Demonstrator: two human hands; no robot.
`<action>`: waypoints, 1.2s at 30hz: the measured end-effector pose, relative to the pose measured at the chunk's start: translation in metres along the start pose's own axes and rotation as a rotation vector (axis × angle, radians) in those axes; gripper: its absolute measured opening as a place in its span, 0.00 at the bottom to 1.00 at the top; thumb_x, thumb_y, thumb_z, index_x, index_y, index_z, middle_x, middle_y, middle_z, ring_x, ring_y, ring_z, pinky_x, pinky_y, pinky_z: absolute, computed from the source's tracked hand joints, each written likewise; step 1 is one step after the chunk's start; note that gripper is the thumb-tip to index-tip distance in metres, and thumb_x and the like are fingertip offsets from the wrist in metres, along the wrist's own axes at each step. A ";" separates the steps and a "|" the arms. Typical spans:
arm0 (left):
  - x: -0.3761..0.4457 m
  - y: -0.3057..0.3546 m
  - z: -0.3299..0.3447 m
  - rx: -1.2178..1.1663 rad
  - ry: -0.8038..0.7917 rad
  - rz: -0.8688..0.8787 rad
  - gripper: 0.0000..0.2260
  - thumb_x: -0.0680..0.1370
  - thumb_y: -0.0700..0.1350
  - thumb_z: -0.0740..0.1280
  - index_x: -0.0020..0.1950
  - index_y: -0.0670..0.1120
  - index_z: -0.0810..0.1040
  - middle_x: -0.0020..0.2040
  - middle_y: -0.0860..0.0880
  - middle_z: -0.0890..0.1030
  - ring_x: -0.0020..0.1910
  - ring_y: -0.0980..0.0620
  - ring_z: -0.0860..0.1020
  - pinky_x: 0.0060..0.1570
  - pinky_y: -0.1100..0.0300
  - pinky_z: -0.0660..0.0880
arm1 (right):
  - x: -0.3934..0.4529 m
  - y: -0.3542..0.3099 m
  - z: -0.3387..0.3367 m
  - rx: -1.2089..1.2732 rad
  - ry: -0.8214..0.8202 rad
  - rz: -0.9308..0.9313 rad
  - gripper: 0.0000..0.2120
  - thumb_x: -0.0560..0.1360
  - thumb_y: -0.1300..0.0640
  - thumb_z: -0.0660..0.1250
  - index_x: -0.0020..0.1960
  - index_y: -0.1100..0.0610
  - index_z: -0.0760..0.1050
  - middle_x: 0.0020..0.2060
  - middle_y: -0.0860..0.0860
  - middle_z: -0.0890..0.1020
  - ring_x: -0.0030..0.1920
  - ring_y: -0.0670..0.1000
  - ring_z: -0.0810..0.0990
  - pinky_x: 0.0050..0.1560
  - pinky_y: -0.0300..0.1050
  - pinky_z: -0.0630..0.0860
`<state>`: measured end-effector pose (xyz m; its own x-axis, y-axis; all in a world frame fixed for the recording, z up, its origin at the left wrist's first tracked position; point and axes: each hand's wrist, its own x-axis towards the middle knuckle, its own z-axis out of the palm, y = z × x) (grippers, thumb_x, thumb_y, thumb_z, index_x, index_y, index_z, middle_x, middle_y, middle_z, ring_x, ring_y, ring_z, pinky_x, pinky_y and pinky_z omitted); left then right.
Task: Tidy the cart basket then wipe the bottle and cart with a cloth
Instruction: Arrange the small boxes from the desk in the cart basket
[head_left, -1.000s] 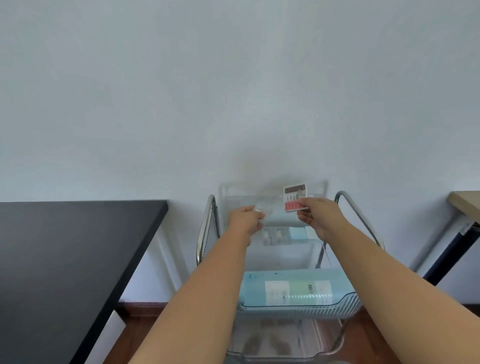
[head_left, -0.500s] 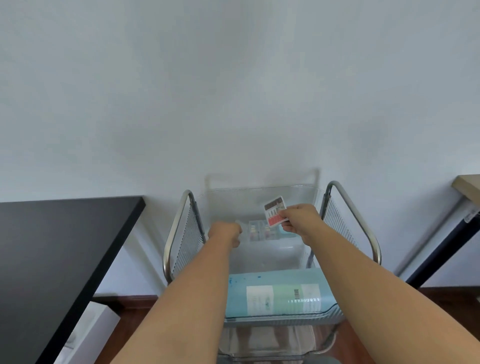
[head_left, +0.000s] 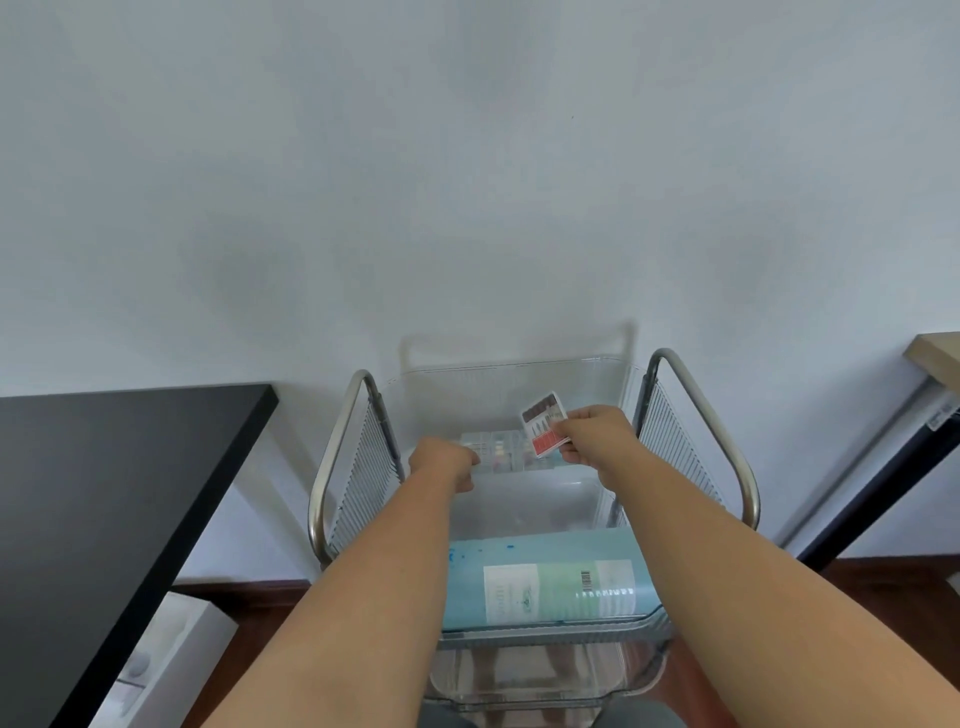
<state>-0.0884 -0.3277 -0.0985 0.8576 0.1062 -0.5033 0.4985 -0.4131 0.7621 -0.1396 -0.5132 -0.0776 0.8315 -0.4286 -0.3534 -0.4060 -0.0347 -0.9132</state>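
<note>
Clear plastic forms the cart basket (head_left: 519, 379), so tidying is judged under way: right hand (head_left: 597, 441) pinches a small card (head_left: 543, 431) above it, left hand (head_left: 447, 462) curls onto a clear case (head_left: 498, 457) inside; the bottle (head_left: 550, 582) lies at its near edge. Next, both need placing neatly.

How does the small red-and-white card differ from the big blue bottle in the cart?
The card is small, flat and held up by the right hand; the bottle is large, pale blue and lies on its side, untouched. The card has a red band; the bottle has a white-green label. Both carry print.
</note>
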 end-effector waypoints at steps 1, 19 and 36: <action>-0.001 0.001 -0.001 -0.001 0.014 -0.003 0.16 0.73 0.37 0.73 0.60 0.35 0.79 0.45 0.42 0.79 0.43 0.45 0.82 0.44 0.57 0.82 | 0.000 0.000 0.000 -0.012 0.005 -0.001 0.05 0.75 0.66 0.68 0.41 0.58 0.76 0.45 0.59 0.83 0.41 0.52 0.79 0.51 0.50 0.82; -0.005 0.014 -0.016 -0.180 -0.148 0.284 0.11 0.77 0.35 0.70 0.60 0.36 0.79 0.51 0.38 0.83 0.48 0.44 0.82 0.52 0.55 0.81 | 0.000 -0.026 0.034 -0.050 -0.067 -0.084 0.15 0.72 0.65 0.70 0.56 0.53 0.78 0.50 0.58 0.82 0.49 0.56 0.83 0.49 0.48 0.82; -0.006 0.023 0.003 0.148 0.107 0.273 0.09 0.73 0.41 0.74 0.34 0.44 0.79 0.42 0.40 0.85 0.44 0.42 0.85 0.47 0.49 0.83 | 0.009 -0.014 0.045 -0.233 -0.030 -0.060 0.10 0.74 0.67 0.64 0.48 0.57 0.82 0.45 0.55 0.83 0.50 0.57 0.83 0.54 0.53 0.81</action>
<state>-0.0824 -0.3409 -0.0794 0.9694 0.0642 -0.2370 0.2310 -0.5658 0.7915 -0.1094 -0.4762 -0.0776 0.8660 -0.3930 -0.3091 -0.4293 -0.2676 -0.8626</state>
